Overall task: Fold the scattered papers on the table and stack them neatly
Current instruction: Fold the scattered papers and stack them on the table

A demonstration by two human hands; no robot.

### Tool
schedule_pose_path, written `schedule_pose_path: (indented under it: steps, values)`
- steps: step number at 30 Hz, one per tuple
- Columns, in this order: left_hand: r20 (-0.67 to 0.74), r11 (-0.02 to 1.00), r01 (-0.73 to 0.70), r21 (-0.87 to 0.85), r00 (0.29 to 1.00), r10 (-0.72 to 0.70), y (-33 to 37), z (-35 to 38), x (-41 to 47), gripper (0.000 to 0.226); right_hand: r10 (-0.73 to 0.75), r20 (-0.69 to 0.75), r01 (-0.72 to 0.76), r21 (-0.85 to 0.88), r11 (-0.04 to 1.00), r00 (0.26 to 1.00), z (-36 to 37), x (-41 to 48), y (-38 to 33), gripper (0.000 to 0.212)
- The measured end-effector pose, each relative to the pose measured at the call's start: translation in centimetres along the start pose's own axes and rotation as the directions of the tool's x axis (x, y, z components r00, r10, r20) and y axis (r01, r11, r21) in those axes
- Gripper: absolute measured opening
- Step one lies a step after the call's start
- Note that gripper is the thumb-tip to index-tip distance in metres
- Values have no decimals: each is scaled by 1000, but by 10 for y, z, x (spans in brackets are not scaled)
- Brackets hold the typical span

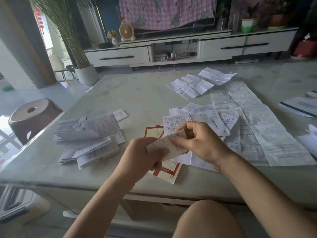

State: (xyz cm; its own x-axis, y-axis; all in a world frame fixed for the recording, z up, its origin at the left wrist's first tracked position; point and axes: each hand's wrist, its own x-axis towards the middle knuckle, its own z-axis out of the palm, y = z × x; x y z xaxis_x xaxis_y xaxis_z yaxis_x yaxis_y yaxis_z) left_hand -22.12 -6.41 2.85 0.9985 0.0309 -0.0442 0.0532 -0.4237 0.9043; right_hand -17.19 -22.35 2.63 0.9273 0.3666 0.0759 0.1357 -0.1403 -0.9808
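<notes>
A small white printed paper (164,143) is held above the table's near edge, curved between both hands. My left hand (142,155) grips its left end with thumb on top. My right hand (199,143) pinches its right part between thumb and fingers. A loose heap of folded papers (89,140) lies to the left on the pale table (120,93). Unfolded creased sheets (248,121) spread to the right. A red-bordered leaflet (164,170) lies flat under my hands.
Another unfolded sheet (199,83) lies at the table's far side. A booklet (300,107) sits at the right edge. A brown stool (32,115) stands left of the table, a potted plant (85,73) beyond it. My knee (205,219) shows below the table edge.
</notes>
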Motion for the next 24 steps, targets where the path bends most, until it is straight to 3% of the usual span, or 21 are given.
schedule_pose_path:
  steps: [8, 12, 16, 20, 24]
  values:
    - [91, 995, 95, -8, 991, -94, -2, -16, -6, 7, 39, -18, -38, 28, 999, 999, -1, 2, 0, 12]
    - [51, 996, 56, 74, 997, -60, -10, -28, -3, 30, 30, -43, -29, 37, 999, 999, 0, 1, -1, 14]
    - [167, 995, 50, -84, 985, -36, -3, -25, -6, 25, -23, 1, 23, -57, 998, 1000, 7, -2, -2, 14]
    - [33, 994, -67, 85, 997, 64, -6, -14, -3, 20, -55, 37, 57, -48, 997, 998, 11, -4, -3, 14]
    - [40, 995, -95, -26, 995, 96, -11, -8, -6, 22, -74, 73, 78, -53, 996, 995, 10, -7, -1, 10]
